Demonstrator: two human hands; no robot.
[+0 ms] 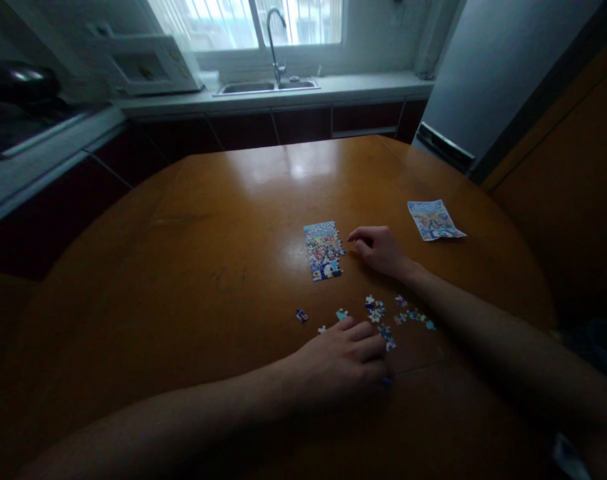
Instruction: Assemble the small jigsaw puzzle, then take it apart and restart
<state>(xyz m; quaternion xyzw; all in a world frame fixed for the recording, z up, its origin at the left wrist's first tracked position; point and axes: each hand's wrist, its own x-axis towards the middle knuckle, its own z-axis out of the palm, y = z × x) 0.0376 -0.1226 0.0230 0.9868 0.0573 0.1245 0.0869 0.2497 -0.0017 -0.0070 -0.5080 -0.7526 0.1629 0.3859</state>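
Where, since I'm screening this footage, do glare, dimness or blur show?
Head view: glare whitens the far part of the brown wooden table, toward the bright rectangular window; head view: the table's near side is dark, and the small, loose multicoloured puzzle pieces look soft.

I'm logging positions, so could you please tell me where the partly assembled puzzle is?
In the head view, the partly assembled puzzle lies mid-picture on the wooden table, just left of the right hand.

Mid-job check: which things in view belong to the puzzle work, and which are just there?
Puzzle work:
partly assembled puzzle
loose pieces
printed sheet, probably its reference picture
table, as work surface

Just there:
microwave
sink
faucet
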